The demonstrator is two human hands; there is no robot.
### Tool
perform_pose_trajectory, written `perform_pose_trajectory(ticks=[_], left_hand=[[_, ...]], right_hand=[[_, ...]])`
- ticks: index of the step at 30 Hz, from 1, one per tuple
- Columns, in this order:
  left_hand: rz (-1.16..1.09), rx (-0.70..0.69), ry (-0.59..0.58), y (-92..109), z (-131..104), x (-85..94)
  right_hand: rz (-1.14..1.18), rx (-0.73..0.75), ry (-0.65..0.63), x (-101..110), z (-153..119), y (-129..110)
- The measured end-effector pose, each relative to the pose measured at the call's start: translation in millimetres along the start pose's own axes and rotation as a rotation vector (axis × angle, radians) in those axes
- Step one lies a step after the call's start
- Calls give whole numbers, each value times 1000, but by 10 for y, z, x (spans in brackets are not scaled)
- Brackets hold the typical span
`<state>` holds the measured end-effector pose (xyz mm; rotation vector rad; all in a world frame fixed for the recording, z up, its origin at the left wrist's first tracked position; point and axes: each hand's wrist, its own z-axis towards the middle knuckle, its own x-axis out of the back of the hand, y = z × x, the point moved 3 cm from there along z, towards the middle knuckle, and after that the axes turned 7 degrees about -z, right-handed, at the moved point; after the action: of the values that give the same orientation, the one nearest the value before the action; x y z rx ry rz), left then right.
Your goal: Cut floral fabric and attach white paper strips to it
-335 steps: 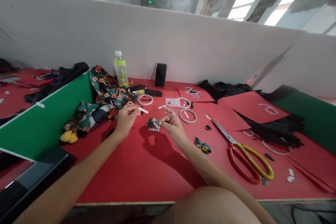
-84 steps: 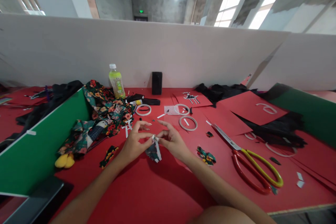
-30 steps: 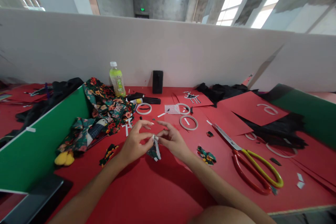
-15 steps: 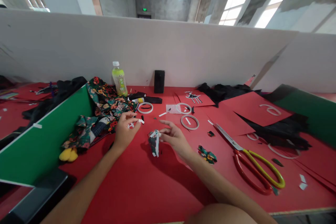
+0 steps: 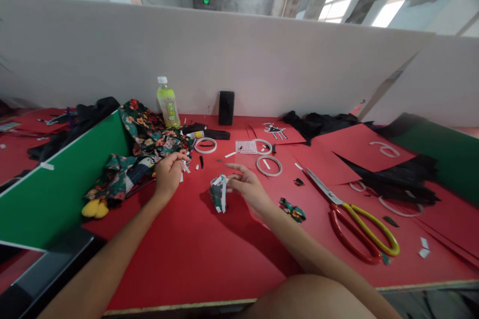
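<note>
My right hand (image 5: 249,187) pinches a small piece of dark floral fabric (image 5: 216,197) between thumb and fingers, its index finger stretched out above. White tape strips (image 5: 223,194) run along the fabric's edge, and the piece hangs upright just over the red table. Off to the left, my left hand (image 5: 169,172) has its fingertips drawn together above some white paper scraps (image 5: 186,168). Whether a scrap is between those fingers is hidden. A small black piece (image 5: 201,161) lies to the right of the scraps.
Large scissors (image 5: 346,214) with red and yellow handles lie at the right, beside a floral scrap (image 5: 293,210). White tape rolls (image 5: 269,165) and a checked sheet (image 5: 246,147) lie behind my hands. A bottle (image 5: 168,103) and floral cloth (image 5: 157,134) stand back left, near a green divider (image 5: 56,184).
My left hand has moved left, away from the fabric piece; the white scrap seen at its fingertips no longer shows there. My right hand still holds the fabric. The view has tilted down slightly.
</note>
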<state>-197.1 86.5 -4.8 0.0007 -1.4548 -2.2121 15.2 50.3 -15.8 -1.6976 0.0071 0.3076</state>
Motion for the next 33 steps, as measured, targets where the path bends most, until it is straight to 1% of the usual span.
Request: perform_pose_trajectory(ticks=[5, 7, 8, 9, 10, 13, 14, 15, 17, 19, 22, 27, 30, 33], left_hand=[[-23, 76, 1, -19, 61, 12], [29, 62, 14, 5, 61, 25], [71, 23, 20, 36, 44, 27], [116, -48, 16, 83, 14, 18], [160, -150, -3, 146, -32, -4], [262, -538, -139, 366, -260, -145], [297, -631, -184, 423, -346, -201], [335, -687, -218, 465, -423, -253], [392, -748, -253, 512, -539, -335], [408, -768, -254, 519, -596, -376], [380, -757, -231, 498, -597, -375], [333, -712, -228, 476, -566, -357], [298, -665, -226, 454, -560, -362], [226, -625, -243, 431, -557, -372]], right_hand=[[-20, -3, 1, -1, 7, 14], [-22, -8, 6, -4, 6, 19], [-19, -10, 6, -6, 4, 19], [-13, -10, 4, -9, 1, 18], [-5, -10, 4, -10, -2, 15], [28, 6, 24, -2, -12, -2], [39, 14, 28, 1, -14, -9], [49, 23, 27, 3, -17, -16], [62, 35, 5, -2, -20, -28], [63, 41, -11, -9, -24, -35], [34, 67, -16, -23, -29, -39], [8, 128, -36, -32, -19, -51], [34, 137, -63, -20, -7, -67], [66, 127, -60, -4, -7, -74]])
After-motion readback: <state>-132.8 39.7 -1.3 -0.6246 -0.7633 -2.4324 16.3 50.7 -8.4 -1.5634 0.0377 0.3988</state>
